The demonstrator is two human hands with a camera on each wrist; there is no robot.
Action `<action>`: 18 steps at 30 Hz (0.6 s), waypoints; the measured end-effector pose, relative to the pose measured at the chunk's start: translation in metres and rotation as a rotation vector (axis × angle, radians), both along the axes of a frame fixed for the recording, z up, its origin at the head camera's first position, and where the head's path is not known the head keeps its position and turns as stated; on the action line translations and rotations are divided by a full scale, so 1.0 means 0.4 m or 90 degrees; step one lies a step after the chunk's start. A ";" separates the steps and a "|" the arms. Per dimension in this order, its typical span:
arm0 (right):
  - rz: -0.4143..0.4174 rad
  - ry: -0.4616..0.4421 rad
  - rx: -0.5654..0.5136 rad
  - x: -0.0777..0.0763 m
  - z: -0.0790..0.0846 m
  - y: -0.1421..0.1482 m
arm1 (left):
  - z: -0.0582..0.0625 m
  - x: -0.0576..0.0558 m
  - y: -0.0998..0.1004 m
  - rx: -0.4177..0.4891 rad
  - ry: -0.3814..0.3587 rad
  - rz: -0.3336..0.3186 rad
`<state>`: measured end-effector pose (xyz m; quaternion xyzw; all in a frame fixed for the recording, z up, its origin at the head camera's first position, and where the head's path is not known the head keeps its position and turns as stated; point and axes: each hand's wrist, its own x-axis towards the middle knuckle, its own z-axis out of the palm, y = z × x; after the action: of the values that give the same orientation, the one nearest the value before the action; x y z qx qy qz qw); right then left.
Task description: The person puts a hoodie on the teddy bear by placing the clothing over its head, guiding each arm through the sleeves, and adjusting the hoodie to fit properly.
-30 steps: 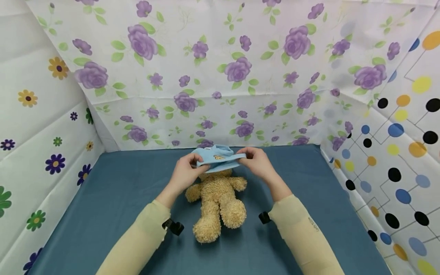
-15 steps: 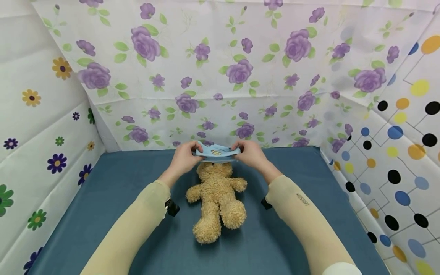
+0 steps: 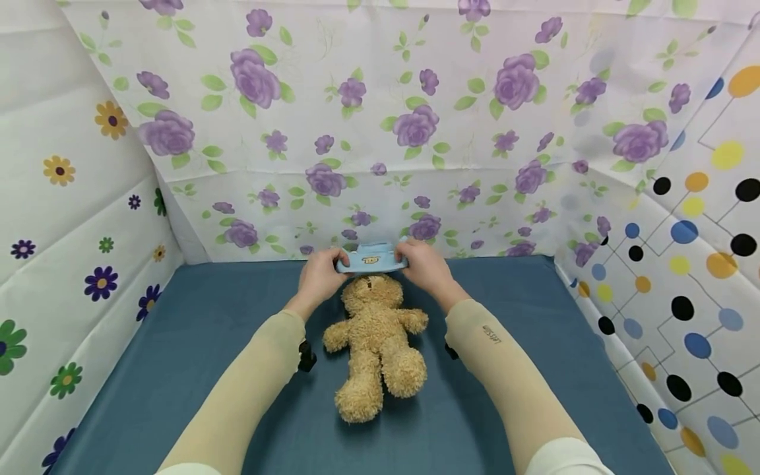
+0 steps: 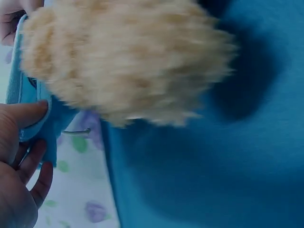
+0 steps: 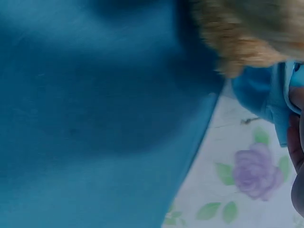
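Note:
A tan plush teddy bear (image 3: 374,330) lies on its back on the blue cloth, feet toward the camera. A light blue hat (image 3: 374,258) with a small yellow motif on its front is held at the top of the bear's head, covering it. My left hand (image 3: 321,274) pinches the hat's left edge between thumb and fingers. At the opposite edge my right hand (image 3: 424,267) grips the hat. In the left wrist view the thumb lies inside the hat's rim (image 4: 35,118), close to the blurred bear. The right wrist view shows only part of the right hand (image 5: 297,142).
A dark blue cloth (image 3: 237,343) covers the table. Behind it rises a white sheet with purple roses (image 3: 415,125). Flowered fabric (image 3: 101,284) walls the left side, and dotted fabric (image 3: 683,310) the right. Small black wrist cameras hang below both sleeves.
Both hands have drawn the hat back toward the top of the bear's head, so more of the head shows. The hands have come closer together. The bear's body stays put.

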<state>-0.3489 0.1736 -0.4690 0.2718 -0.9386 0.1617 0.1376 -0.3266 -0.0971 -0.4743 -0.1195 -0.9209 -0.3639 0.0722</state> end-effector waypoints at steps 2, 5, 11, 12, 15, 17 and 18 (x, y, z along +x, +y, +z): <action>-0.006 -0.016 0.031 -0.004 -0.031 0.000 | -0.022 -0.001 0.002 -0.009 -0.025 0.010; -0.029 -0.035 0.056 -0.006 -0.069 -0.002 | -0.048 -0.001 0.004 -0.008 -0.061 0.031; -0.073 -0.096 0.089 0.001 -0.119 -0.021 | -0.088 0.000 0.004 -0.038 -0.109 0.067; -0.078 -0.109 0.095 0.003 -0.125 -0.026 | -0.095 0.000 0.005 -0.044 -0.114 0.068; -0.098 -0.147 0.096 0.010 -0.137 -0.038 | -0.115 0.000 0.009 -0.052 -0.130 0.067; -0.113 -0.166 0.093 0.016 -0.140 -0.043 | -0.126 -0.001 0.013 -0.057 -0.140 0.068; -0.121 -0.173 0.092 0.018 -0.140 -0.045 | -0.129 -0.001 0.015 -0.060 -0.146 0.068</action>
<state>-0.3419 0.1556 -0.5250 0.1669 -0.9792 0.1151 0.0040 -0.3272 -0.0913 -0.5260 -0.0313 -0.9443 -0.3270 -0.0204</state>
